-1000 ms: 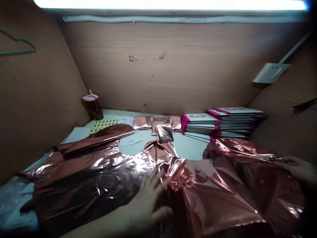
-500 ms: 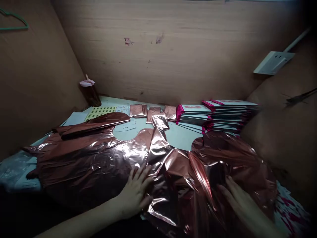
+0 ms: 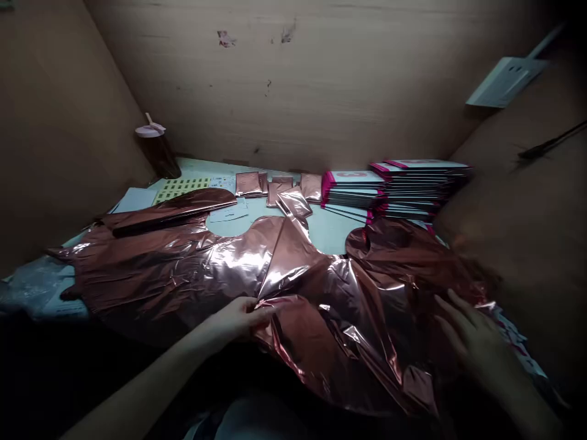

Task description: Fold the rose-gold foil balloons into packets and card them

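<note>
Spread across the table lies shiny rose-gold foil, in what look like large flat foil balloons [image 3: 183, 269] with rounded cut-outs. My left hand [image 3: 243, 315] pinches the near edge of the foil balloon [image 3: 307, 336] at the middle, thumb and fingers closed on it. To the right, my right hand [image 3: 468, 333] lies on the dark foil with fingers stretched out. The foil under that hand is wrinkled and in shadow. Beyond my hands, several small folded foil squares [image 3: 247, 184] sit at the back of the table.
Stacked flat packets with pink edges [image 3: 417, 189] stand at the back right. A dark cup with a lid [image 3: 158, 150], a yellow label sheet [image 3: 183, 190] and a clear plastic bag [image 3: 34, 287] are on the left. Wooden panels [image 3: 275, 91] enclose the table; a socket [image 3: 507, 82] hangs right.
My left hand has gone from lying flat on the foil to pinching its near edge. The foil's front edge has shifted and turned up. My right hand has moved slightly right; the view has tilted down.
</note>
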